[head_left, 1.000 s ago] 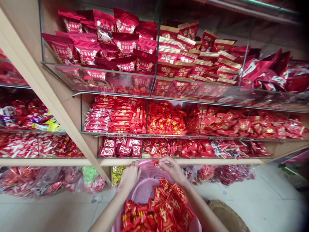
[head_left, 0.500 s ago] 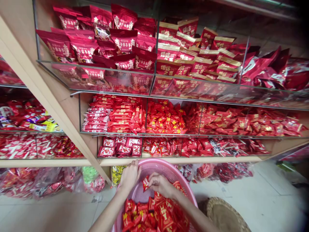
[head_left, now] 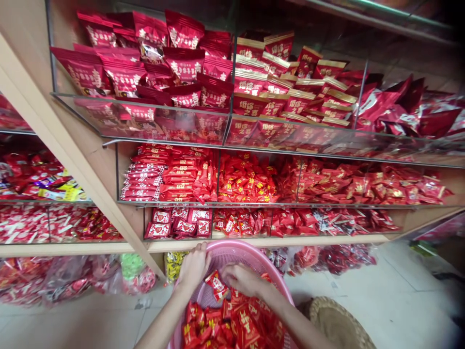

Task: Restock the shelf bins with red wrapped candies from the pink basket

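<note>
A pink mesh plastic basket [head_left: 271, 261] stands below me with many small red-wrapped candies [head_left: 214, 325] heaped in its near part. My left hand [head_left: 196, 264] is closed over the basket's far left rim. Inside the basket, my right hand [head_left: 241, 278] hovers over the mesh with loosely curled, slightly blurred fingers. One red candy [head_left: 217, 285] with pale lettering lies just left of those fingertips, apart from the heap's main part.
Shelves with clear dividers [head_left: 156, 121] hold red candy packets [head_left: 185, 63] in rows ahead. Plastic bags of sweets [head_left: 72, 278] lie on the floor under the bottom shelf [head_left: 290, 242]. A round woven stool [head_left: 334, 320] stands right of the basket.
The candy pinched in my right hand has been let go and now sits lower, its lettered face showing. My right hand has loosened; my left hand stays on the rim.
</note>
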`<action>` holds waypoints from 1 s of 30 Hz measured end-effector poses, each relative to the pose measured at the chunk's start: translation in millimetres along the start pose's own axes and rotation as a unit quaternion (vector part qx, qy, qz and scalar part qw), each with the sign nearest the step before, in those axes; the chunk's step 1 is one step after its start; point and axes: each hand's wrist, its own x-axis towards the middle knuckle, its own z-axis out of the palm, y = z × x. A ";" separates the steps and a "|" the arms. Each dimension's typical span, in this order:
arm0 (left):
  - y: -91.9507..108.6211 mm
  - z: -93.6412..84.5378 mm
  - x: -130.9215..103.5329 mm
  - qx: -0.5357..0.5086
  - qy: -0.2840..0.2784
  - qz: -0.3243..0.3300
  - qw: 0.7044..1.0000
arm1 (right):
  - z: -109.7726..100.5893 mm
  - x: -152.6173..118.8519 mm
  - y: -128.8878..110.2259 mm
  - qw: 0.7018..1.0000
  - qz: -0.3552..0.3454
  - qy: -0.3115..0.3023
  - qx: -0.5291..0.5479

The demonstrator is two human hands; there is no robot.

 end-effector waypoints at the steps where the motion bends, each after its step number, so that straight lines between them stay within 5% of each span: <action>1: -0.3 0.4 0.0 0.001 0.002 0.001 1.000 | -13.5 0.8 -3.6 0.999 0.013 0.026 -0.022; 4: -0.3 -0.4 -0.2 0.004 0.004 0.003 1.000 | -58.9 5.0 -6.5 0.977 0.112 0.138 -0.119; 10: 2.5 -8.0 -1.8 0.004 0.000 0.008 1.000 | -124.9 23.6 6.0 0.865 0.344 0.256 -0.260; 20: -0.3 1.0 0.0 0.005 0.005 0.006 1.000 | -132.7 49.4 19.5 0.844 0.391 0.240 -0.278; 30: -0.1 0.7 0.0 0.007 0.017 0.010 1.000 | -132.5 -2.2 -10.8 0.844 0.351 0.324 -0.245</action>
